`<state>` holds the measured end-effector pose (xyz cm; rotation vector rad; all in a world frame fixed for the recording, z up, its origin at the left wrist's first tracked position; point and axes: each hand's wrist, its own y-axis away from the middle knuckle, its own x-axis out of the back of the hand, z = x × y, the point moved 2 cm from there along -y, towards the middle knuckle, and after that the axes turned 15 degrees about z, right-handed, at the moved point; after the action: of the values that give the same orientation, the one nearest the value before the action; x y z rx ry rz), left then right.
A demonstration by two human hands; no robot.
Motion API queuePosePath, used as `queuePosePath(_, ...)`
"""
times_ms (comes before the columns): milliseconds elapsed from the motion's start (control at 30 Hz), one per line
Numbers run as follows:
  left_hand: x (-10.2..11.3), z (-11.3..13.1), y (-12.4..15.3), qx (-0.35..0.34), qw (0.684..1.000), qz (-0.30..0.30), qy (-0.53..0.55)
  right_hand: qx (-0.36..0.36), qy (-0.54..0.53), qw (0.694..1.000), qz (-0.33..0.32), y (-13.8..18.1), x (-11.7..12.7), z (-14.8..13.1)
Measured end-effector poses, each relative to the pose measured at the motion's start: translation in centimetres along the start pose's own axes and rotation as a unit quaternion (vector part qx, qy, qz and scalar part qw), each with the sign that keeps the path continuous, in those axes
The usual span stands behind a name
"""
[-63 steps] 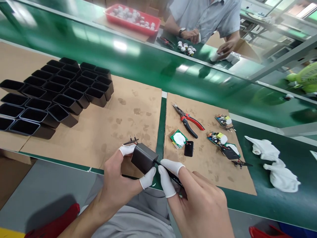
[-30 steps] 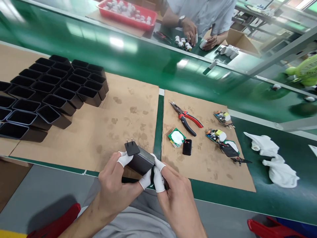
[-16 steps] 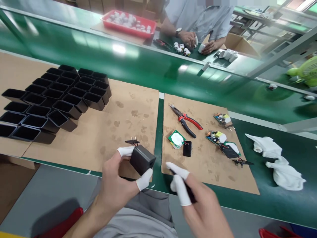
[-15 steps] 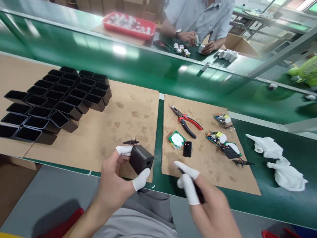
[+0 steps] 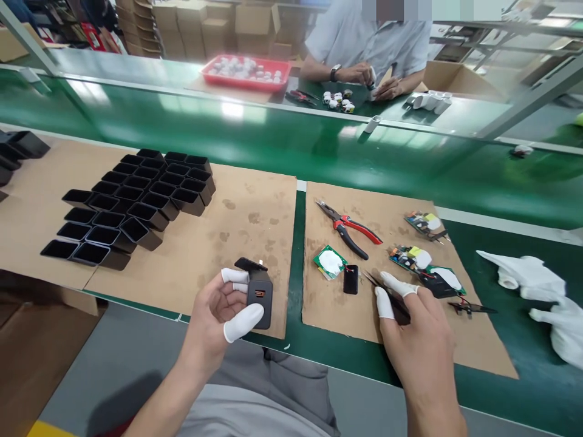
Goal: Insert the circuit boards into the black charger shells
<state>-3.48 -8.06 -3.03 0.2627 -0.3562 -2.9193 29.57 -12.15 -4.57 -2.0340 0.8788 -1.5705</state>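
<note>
My left hand (image 5: pixel 221 306), with white finger cots, is closed round a small black charger housing (image 5: pixel 259 291) whose port faces me; a plug cap sits on its top. My right hand (image 5: pixel 412 328) pinches black tweezers (image 5: pixel 382 287) over the right cardboard sheet (image 5: pixel 364 303), their tip near a small black part (image 5: pixel 350 280) and a green circuit board with a white pad (image 5: pixel 330 262).
Several empty black housings (image 5: pixel 136 203) lie in rows on the left cardboard. Red-handled pliers (image 5: pixel 350 226), more circuit boards (image 5: pixel 421 258) and white gloves (image 5: pixel 537 285) lie to the right. Across the green conveyor (image 5: pixel 273 133) another person works beside a red tray (image 5: pixel 248 70).
My right hand drew away from the charger and moved right over the right cardboard with the tweezers. My left hand turned the charger so its port faces me.
</note>
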Motion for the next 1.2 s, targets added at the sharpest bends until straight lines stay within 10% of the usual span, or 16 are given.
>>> queuePosePath(267,0.2,0.4,0.5,-0.166,0.977,0.054,-0.126,-0.024,-0.027,0.999,0.025,0.1,0.6,0.0)
queuePosePath(467,1.1,0.6,0.1,-0.419,0.784,0.236,-0.392,-0.002,-0.142,0.988,0.062,0.7,2.1,-6.3)
queuePosePath(733,2.4,-1.6,0.7,-0.350,0.884,0.136,-0.279,-0.020,-0.319,0.947,-0.036,4.2,-0.7,-17.2)
queuePosePath(900,2.5,-1.9,-0.7,-0.238,0.929,0.123,-0.256,-0.013,-0.316,0.948,-0.025,4.5,-2.1,-18.7)
queuePosePath(1200,1.6,-1.0,-1.7,-0.232,0.949,0.046,-0.210,0.128,-0.209,0.969,0.019,4.0,-2.7,-19.1)
